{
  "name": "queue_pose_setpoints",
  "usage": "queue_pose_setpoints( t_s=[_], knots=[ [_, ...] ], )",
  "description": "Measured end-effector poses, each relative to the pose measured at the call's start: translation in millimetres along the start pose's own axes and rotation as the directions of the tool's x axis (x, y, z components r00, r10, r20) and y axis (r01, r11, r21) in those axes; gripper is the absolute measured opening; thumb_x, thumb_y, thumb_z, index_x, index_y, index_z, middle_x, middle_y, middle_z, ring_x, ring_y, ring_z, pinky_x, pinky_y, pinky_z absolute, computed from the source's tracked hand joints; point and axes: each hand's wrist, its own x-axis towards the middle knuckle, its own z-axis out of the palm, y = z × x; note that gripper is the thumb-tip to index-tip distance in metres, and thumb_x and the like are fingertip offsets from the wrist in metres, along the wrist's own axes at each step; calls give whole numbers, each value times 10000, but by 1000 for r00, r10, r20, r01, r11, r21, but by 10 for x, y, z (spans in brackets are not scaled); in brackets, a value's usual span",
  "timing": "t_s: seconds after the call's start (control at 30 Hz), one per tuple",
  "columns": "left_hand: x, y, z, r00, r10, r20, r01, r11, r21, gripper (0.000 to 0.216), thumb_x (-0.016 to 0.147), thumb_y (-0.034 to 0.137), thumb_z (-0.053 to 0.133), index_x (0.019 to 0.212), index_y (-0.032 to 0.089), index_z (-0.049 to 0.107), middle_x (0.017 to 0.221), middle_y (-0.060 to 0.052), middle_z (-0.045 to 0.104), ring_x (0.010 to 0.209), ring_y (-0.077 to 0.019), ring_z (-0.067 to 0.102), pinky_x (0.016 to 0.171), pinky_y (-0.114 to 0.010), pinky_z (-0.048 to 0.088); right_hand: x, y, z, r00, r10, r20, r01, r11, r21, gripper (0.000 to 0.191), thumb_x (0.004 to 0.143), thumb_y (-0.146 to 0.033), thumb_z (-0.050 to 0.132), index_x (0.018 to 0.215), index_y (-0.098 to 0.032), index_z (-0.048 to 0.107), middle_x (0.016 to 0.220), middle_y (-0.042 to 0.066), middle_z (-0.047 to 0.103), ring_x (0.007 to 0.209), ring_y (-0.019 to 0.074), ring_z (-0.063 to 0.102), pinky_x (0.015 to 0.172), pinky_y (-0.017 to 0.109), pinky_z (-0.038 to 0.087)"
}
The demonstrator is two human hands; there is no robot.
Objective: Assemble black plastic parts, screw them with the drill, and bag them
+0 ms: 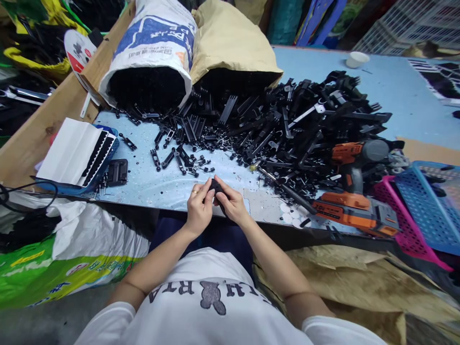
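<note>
Close together at the table's front edge, my left hand and my right hand both grip one small black plastic part. Fingers and thumbs press on it from either side, so much of its shape is hidden. Just beyond the hands lie loose screws with black knobs and several short black link pieces. A large heap of black plastic parts spreads behind them and to the right.
A white sack and a tan sack lie with their mouths facing me. An orange cordless drill rests at right, beside pink and blue baskets. At left are a blue tray with papers and a wooden board.
</note>
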Motion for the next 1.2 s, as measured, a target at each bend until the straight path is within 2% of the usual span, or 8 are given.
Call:
queue_pose_setpoints(
  t_s=[0.17,0.33,0.5,0.6,0.8,0.93,1.03,1.2],
  knots=[
    [63,25,2,998,67,19,-66,997,-36,317,919,213,431,1197,154,570,996,-99,587,927,-147,557,825,-286,466,13,-34,117,997,-52,-51,50,998,-37,532,873,-410,507,1373,-252,417,1205,90,564,633,100,563,652,287,532],
    [72,-41,-13,964,-241,109,261,934,-245,346,907,366,454,1175,171,550,1040,-101,586,887,-155,578,765,-287,478,91,87,61,1000,-1,-19,2,999,37,535,866,-452,503,1354,-241,437,1095,77,603,599,99,561,619,278,522],
    [110,-41,-165,580,-444,683,815,317,-486,451,795,499,590,1063,143,518,731,-43,614,545,-99,559,498,-196,415,62,212,-13,998,6,-60,-1,997,77,560,874,-495,466,1365,-228,423,835,46,609,605,129,561,615,289,508],
    [144,-38,-256,441,-403,802,897,168,-409,475,710,481,692,982,121,543,635,-26,605,463,-69,521,425,-148,352,19,253,-30,998,3,-59,2,996,90,577,875,-506,456,1377,-226,405,771,35,595,593,135,560,603,294,502],
    [160,-30,-290,411,-472,780,912,224,-345,457,665,515,706,787,116,520,545,-21,603,327,-28,417,305,-119,185,-23,263,-136,991,-131,-26,129,989,-78,537,915,-456,420,1391,-212,376,799,38,605,599,122,570,597,268,497],
    [198,-53,-499,334,-499,800,925,339,-175,454,645,515,711,715,110,517,490,-23,586,290,-35,403,277,-123,171,-116,88,-385,913,-315,258,402,796,-452,485,885,-429,504,1318,-213,478,923,79,615,770,154,600,679,270,497],
    [261,-69,-830,270,-503,821,908,416,-44,456,651,525,698,738,104,545,467,-24,577,285,-46,410,269,-120,172,-254,-25,-682,889,-201,412,430,677,-597,480,844,-488,540,1242,-221,551,887,80,619,749,168,597,646,274,496],
    [336,-48,-1177,468,-591,658,836,538,-111,452,688,513,671,886,123,561,488,-1,584,300,-57,436,272,-118,221,-390,-62,-1041,975,-42,-220,-83,842,-532,522,782,-553,575,1156,-190,554,804,59,618,731,198,599,694,351,504]
  ],
)
